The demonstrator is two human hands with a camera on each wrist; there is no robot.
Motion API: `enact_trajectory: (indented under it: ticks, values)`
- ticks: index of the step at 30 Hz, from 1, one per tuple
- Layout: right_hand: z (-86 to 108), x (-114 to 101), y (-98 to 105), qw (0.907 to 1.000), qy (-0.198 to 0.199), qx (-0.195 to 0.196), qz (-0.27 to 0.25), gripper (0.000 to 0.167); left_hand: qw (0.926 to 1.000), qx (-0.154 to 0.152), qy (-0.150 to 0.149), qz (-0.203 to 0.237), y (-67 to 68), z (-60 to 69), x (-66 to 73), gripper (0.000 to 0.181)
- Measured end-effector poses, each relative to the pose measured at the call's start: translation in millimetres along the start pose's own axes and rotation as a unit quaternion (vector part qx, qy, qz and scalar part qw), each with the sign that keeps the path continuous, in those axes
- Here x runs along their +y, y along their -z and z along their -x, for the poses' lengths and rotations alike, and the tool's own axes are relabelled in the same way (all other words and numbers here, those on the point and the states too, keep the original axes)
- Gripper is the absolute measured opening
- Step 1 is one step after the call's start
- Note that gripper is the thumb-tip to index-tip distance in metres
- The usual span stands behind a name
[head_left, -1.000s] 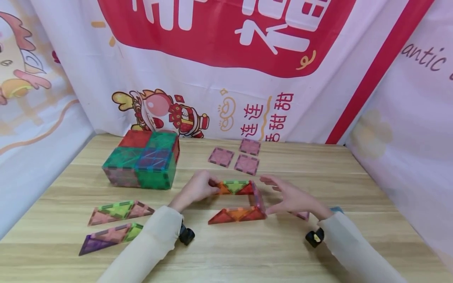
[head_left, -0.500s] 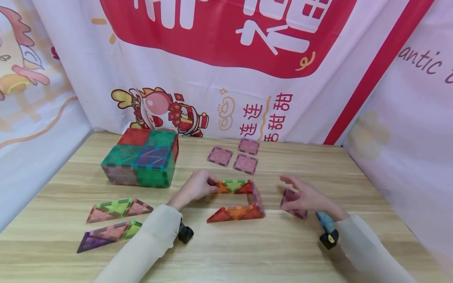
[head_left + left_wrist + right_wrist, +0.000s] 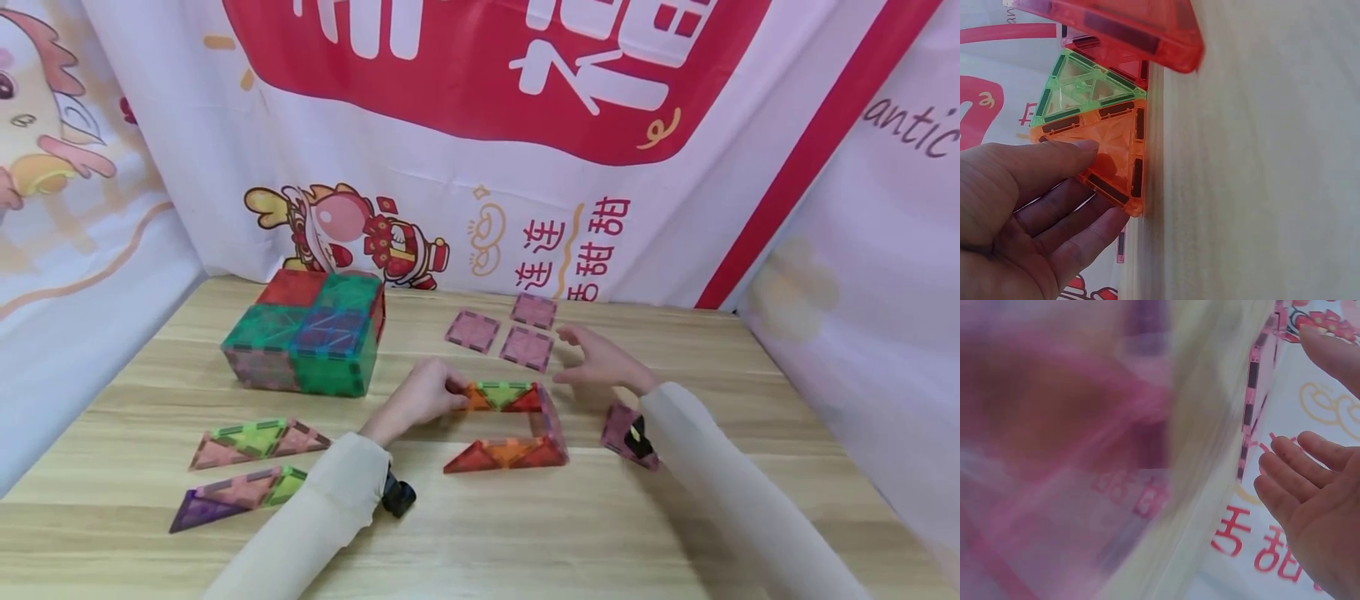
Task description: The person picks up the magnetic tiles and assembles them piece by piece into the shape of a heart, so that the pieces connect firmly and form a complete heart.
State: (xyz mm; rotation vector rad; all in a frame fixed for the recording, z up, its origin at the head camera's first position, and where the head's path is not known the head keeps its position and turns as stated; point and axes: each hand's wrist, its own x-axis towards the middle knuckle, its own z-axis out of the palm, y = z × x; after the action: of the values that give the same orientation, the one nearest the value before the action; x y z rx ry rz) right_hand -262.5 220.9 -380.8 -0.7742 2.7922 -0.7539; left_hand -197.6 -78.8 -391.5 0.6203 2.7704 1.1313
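Observation:
In the head view, my left hand [image 3: 423, 396] pinches the orange triangle magnetic tile [image 3: 1116, 147] at the left end of an upright back strip. A green triangle tile [image 3: 1082, 90] and a red one continue that strip. At its right end a pinkish square tile [image 3: 552, 423] stands, joining it to a front strip of red and orange triangles [image 3: 506, 454]. My right hand [image 3: 600, 360] is held above the table with nothing in it, fingers loosely spread, just right of a flat pink square tile [image 3: 527, 348].
Two more pink squares [image 3: 472, 331] lie at the back. Another pink tile [image 3: 617, 425] lies below the right wrist camera. A green, red and blue tile box [image 3: 303, 337] stands at the left rear. Two triangle strips [image 3: 255, 442] lie in front of it.
My right hand first moves right, away from the standing square and over the loose pink tile, then forward and left toward the back squares. My left hand keeps its pinch on the orange triangle tile.

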Motion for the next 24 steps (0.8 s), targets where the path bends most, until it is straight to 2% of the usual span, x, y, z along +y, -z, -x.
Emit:
enact_trajectory:
  ticks: [5,9,13,18,24]
  values:
    - [-32.8,-6,-7,0.9992,0.034,-0.006,0.022,0.072,1.0000,0.006,0.006,-0.002,0.9,1.3,1.9,0.011]
    - [-47.3,-9,-12,0.9986,0.035,-0.016,0.036,0.072,1.0000,0.001,0.001,-0.004,0.9,1.1,1.1,0.008]
    - [-48.7,-7,-15,0.9990,0.013,-0.015,0.040,0.076,0.9999,-0.008,-0.010,-0.005,-0.9,0.0,2.5,0.005]
    - [-47.7,-6,-16,0.9990,0.006,-0.004,0.044,0.073,0.9998,-0.010,-0.016,-0.002,0.8,1.3,3.0,0.005]
    - [-36.9,-12,1,0.9998,-0.004,0.007,0.016,0.086,0.9999,-0.010,-0.005,-0.001,2.2,1.7,2.0,0.005]
